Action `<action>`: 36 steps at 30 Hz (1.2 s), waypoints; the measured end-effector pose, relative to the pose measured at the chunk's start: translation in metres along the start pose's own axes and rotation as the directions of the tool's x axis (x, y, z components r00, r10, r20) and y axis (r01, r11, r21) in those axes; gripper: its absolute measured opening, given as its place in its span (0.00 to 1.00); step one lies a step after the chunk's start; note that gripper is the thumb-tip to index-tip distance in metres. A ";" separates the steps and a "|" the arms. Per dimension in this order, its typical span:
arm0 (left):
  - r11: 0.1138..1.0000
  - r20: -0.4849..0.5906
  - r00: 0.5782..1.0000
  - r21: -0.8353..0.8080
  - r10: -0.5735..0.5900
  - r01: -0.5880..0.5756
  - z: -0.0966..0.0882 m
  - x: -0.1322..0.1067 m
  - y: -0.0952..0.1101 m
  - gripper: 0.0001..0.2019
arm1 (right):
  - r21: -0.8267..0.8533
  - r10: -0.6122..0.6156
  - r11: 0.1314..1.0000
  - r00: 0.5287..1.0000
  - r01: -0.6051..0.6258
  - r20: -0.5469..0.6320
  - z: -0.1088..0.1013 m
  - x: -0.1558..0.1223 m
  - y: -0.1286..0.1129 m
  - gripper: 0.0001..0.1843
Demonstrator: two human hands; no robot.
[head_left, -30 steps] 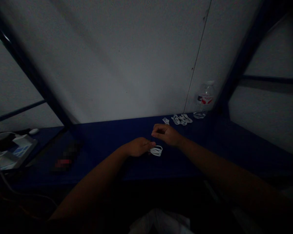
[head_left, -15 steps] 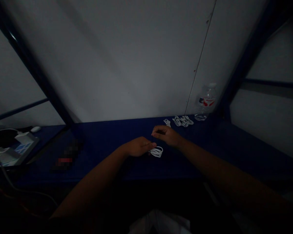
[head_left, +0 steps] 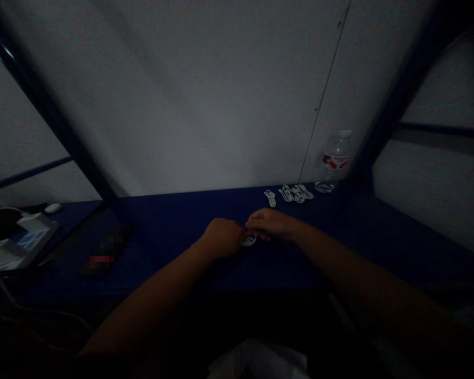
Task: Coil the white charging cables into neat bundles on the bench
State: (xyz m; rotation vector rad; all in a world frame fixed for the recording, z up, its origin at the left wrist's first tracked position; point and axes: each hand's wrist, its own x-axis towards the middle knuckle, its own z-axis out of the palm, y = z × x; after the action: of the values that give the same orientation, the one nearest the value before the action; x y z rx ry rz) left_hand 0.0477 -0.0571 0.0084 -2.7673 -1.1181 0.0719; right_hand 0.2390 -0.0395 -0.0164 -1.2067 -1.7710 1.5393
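A small coil of white cable [head_left: 249, 240] shows between my two hands, low over the blue surface. My left hand [head_left: 226, 237] is closed on the coil, its back turned up and hiding most of the loops. Just right of it, my right hand [head_left: 269, 223] has its thumb and fingers pinched together at the coil's upper edge. What those fingertips hold, if anything, is too dark and small to make out. Beyond my right hand lie a small bundled white cable [head_left: 270, 198] and several more bundled cables [head_left: 295, 193].
A clear plastic bottle [head_left: 334, 162] stands at the back right against the wall. On the left are a power strip [head_left: 33, 239] with plugged-in adapters, a white mouse-like object [head_left: 53, 208], and a blurred dark item [head_left: 106, 251]. Blue posts [head_left: 43, 105] frame the blue shelf [head_left: 161, 216].
My right hand has come down to the coil, and its fingertips now meet my left hand. The left hand has rolled over the coil, so less of the cable shows.
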 end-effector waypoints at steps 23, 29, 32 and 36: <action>0.776 -0.093 0.978 -0.624 -0.189 0.091 0.019 0.010 -0.032 0.26 | -0.768 -0.813 0.362 0.582 0.528 0.016 0.015 -0.008 -0.008 0.35; 0.751 -0.142 0.971 -0.658 -0.191 0.051 0.017 0.009 -0.032 0.28 | -0.779 -0.812 0.349 0.583 0.520 0.026 0.019 -0.003 -0.003 0.38; 0.680 -0.185 0.963 -0.733 -0.197 -0.002 0.017 0.009 -0.032 0.29 | -0.748 -0.816 0.400 0.577 0.529 -0.029 0.018 -0.002 -0.002 0.40; 0.581 -0.227 0.952 -0.811 -0.203 -0.070 0.018 0.009 -0.032 0.30 | -0.644 -0.792 0.529 0.595 0.553 -0.139 0.017 -0.001 0.001 0.40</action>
State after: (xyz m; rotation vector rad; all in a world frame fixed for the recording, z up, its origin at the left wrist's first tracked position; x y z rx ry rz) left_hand 0.0309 -0.0259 -0.0042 -3.2723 -1.4181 -1.1388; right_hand 0.2260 -0.0493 -0.0211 -0.7619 -2.0578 0.2569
